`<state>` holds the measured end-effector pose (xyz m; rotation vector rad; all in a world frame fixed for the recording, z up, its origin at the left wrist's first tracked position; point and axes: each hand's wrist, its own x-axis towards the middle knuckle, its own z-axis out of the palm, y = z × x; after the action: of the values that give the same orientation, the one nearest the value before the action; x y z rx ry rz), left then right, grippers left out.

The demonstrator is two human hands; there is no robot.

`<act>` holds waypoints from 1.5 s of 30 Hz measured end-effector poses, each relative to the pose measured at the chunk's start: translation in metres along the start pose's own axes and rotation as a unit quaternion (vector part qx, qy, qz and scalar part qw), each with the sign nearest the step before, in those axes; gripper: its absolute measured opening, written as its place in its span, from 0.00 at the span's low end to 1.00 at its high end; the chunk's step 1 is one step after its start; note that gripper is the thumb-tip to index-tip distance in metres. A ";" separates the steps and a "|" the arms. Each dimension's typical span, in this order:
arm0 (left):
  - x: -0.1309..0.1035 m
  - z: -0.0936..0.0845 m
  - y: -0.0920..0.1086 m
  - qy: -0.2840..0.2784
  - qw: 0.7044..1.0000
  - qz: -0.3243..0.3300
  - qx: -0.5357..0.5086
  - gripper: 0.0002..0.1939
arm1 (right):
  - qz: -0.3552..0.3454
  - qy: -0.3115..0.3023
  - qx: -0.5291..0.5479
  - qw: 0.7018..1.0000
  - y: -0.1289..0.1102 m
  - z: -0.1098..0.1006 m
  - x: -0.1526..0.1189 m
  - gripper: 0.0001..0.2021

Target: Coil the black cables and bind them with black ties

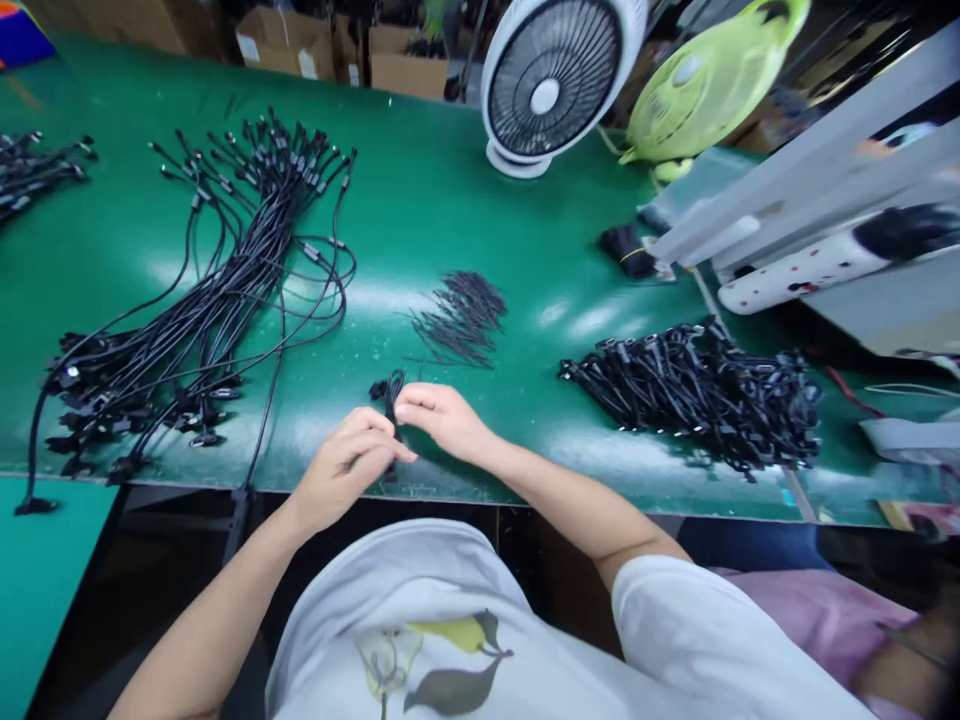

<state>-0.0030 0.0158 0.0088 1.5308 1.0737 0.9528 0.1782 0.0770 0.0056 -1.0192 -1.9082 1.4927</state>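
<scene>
A small coiled black cable point(391, 390) stands out between the two hands, near the front edge of the green table point(420, 215), with its long axis running roughly away from the body: the loop shows just beyond the fingertips, and a dark end shows below them, close to the edge. The right hand point(446, 420) comes in from the right, thumb and fingertips pinched together against the coil's right side. The left hand point(349, 465) lies to the left and a little nearer the body, its fingers curled beside the coil's lower part and its thumb pointing to the right; whether it is closed on the cable cannot be told, since the fingers hide the contact. The hands are very near each other, with the coil in the gap. Straight beyond them, slightly to the right, lies a loose pile of short black strips point(463, 315), many of them slanting from far left to near right; the right hand is the nearer one to it. The long loose cables point(244, 250) stretch on a slant from near left to far right, on the left hand's side, while the heap of bundled cables point(697, 400) spreads sideways beyond the right forearm.
</scene>
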 end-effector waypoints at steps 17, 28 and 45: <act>0.003 0.036 -0.003 0.048 0.990 -0.134 -0.016 0.35 | -0.117 0.064 -0.139 0.981 0.007 0.016 -0.012 0.15; 0.001 -0.009 -0.002 0.116 0.986 0.044 0.113 0.38 | -0.029 0.011 -0.061 0.998 0.001 0.005 -0.018 0.08; 0.009 -0.026 0.017 -0.040 0.970 0.086 0.225 0.32 | 0.117 -0.239 0.238 0.934 -0.002 -0.016 -0.024 0.13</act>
<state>-0.0221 0.0303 0.0307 2.0429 1.1651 0.7858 0.2039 0.0671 0.0132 -0.7142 -1.6076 2.3724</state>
